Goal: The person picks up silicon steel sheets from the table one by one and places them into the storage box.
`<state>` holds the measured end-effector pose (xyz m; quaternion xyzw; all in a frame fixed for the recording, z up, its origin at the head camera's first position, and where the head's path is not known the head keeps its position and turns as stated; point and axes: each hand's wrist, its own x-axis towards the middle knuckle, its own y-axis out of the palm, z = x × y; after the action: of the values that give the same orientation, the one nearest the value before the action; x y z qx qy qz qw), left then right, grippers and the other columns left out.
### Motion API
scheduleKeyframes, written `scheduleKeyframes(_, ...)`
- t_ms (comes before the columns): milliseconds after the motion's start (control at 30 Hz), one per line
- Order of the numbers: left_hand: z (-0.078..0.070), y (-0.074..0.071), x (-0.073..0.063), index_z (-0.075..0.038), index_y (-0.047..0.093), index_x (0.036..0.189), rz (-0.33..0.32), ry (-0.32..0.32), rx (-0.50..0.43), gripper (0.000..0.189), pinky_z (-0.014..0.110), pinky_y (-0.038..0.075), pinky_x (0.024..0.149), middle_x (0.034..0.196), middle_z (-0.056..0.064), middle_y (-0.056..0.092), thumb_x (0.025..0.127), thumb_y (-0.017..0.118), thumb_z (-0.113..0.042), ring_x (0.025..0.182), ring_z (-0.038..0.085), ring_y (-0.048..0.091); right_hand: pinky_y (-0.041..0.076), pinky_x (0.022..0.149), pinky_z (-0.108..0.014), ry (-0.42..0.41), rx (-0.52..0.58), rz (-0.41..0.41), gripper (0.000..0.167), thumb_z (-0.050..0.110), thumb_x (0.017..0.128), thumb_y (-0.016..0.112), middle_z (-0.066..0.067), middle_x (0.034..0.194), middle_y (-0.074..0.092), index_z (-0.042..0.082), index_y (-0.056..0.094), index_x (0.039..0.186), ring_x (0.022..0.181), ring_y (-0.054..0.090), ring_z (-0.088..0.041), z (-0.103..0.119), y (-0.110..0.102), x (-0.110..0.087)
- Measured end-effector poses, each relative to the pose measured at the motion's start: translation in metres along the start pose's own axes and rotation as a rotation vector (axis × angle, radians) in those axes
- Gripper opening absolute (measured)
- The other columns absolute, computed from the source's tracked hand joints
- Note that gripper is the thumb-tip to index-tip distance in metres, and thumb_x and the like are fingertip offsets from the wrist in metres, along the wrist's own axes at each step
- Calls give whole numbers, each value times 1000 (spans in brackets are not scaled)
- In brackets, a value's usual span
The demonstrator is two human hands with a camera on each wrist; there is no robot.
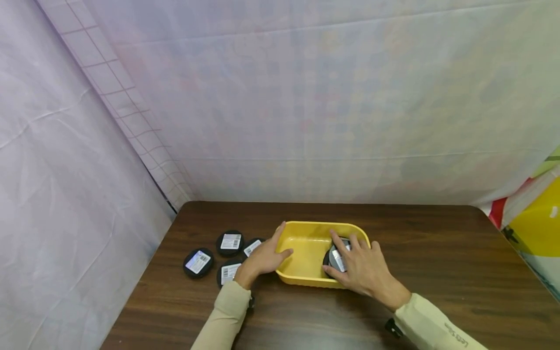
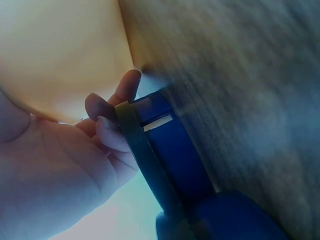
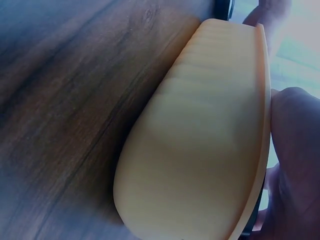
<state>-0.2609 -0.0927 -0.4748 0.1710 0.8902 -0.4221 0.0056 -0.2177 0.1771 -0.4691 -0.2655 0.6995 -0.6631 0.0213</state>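
A yellow plastic basin (image 1: pixel 306 279) stands on the table. My left hand (image 1: pixel 266 255) holds its left end, thumb over the rim and the other fingers outside. In the left wrist view those fingers (image 2: pixel 107 117) are partly hidden behind a dark round disc. Over the basin's right end, my right hand (image 1: pixel 365 265) grips a flat black disc with a pale label (image 1: pixel 338 257), thumb and index spread round its edge. Another dark disc edge (image 1: pixel 326 264) shows beneath it. From the right wrist, the basin's outer wall (image 3: pixel 190 135) covers most of the disc.
Several black labelled discs lie left of the basin, among them a far-left disc (image 1: pixel 198 263), a back disc (image 1: pixel 229 243) and one near my left wrist (image 1: pixel 227 273). White cloth (image 1: pixel 306 121) hangs behind the brown table (image 1: pixel 437 253). A yellow and red item (image 1: pixel 533 218) stands beyond the right edge.
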Motion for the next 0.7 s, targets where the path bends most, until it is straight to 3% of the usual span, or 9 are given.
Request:
scheduleKeyframes(433, 2, 2, 1, -30, 8, 161, -7, 10, -1, 79, 54, 41, 104, 154, 17, 41, 99, 56, -42, 122, 32, 55, 44, 62, -49, -7, 14, -13, 88, 76, 83, 55, -18, 113, 63, 18, 47, 149, 85, 65, -32, 0, -1, -2)
scheduleKeyframes(700, 1, 1, 1, -29, 9, 161, -6, 8, -10, 79, 55, 40, 105, 154, 17, 40, 99, 56, -42, 124, 33, 54, 46, 67, -52, 16, 54, 12, 88, 76, 83, 55, -18, 122, 61, 19, 46, 149, 95, 64, -34, -1, -3, -3)
